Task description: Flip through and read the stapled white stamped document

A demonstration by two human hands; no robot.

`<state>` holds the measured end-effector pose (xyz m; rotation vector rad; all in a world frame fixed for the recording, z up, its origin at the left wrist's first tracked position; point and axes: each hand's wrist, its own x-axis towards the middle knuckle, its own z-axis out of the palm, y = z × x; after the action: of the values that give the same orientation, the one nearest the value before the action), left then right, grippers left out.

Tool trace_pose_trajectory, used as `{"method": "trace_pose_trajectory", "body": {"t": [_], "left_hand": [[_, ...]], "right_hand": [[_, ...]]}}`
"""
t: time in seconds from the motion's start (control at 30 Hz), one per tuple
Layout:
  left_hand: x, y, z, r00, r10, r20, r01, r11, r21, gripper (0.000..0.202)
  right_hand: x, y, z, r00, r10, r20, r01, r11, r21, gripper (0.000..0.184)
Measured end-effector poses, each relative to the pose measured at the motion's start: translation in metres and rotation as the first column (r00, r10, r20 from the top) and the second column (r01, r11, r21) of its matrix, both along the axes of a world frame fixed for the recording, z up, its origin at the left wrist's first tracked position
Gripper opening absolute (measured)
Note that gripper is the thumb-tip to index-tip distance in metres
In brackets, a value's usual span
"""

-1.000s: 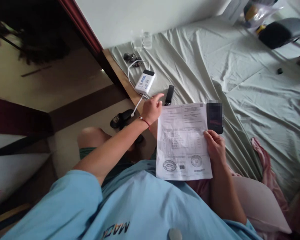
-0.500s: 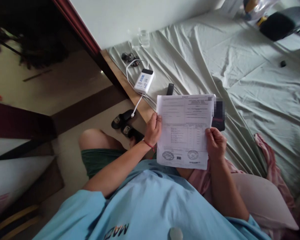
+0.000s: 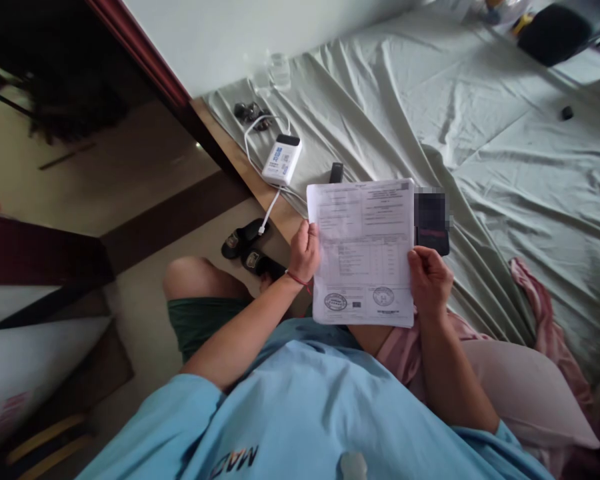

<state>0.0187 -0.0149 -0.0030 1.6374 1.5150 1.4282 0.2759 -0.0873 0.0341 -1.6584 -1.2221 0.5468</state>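
A printed paper document [image 3: 361, 260] is held up in front of my lap, its face toward me. It carries small text, a table and two oval stamps near its lower edge; the print is too small to read. My left hand [image 3: 305, 251] pinches its left edge, thumb on the front. On the opposite edge my right hand [image 3: 431, 281] grips lower down, with its fingers curled behind the sheet. Just past the right edge lies a dark phone [image 3: 433, 223] on the bed, its screen partly blurred out. Whether there are several sheets I cannot tell.
A white power bank [image 3: 282, 160] with a white cable rests on the green bedsheet [image 3: 480, 127], near the wooden bed edge. Close by are a small black object [image 3: 337, 173], sunglasses [image 3: 253, 115] and clear glasses [image 3: 280, 72]. Black sandals [image 3: 245, 239] lie on the floor. A pillow [image 3: 520, 387] sits at my right.
The document and both hands have shifted slightly up and left in view, and the paper hangs a little straighter. Both hands keep their hold.
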Motion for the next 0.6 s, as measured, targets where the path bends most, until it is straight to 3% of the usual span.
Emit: {"method": "trace_pose_trajectory", "body": {"t": [0.17, 0.6], "left_hand": [[-0.0064, -0.0028, 0.0039, 0.991, -0.088, 0.098, 0.093, 0.995, -0.039, 0.048], [-0.0064, -0.0023, 0.0009, 0.998, -0.005, 0.070, 0.010, 0.997, -0.080, 0.058]], "right_hand": [[-0.0018, -0.0007, 0.0006, 0.999, -0.010, 0.042, 0.011, 1.000, -0.016, 0.030], [-0.0045, -0.0006, -0.0032, 0.999, -0.003, 0.034, 0.004, 0.999, -0.038, 0.026]]}}
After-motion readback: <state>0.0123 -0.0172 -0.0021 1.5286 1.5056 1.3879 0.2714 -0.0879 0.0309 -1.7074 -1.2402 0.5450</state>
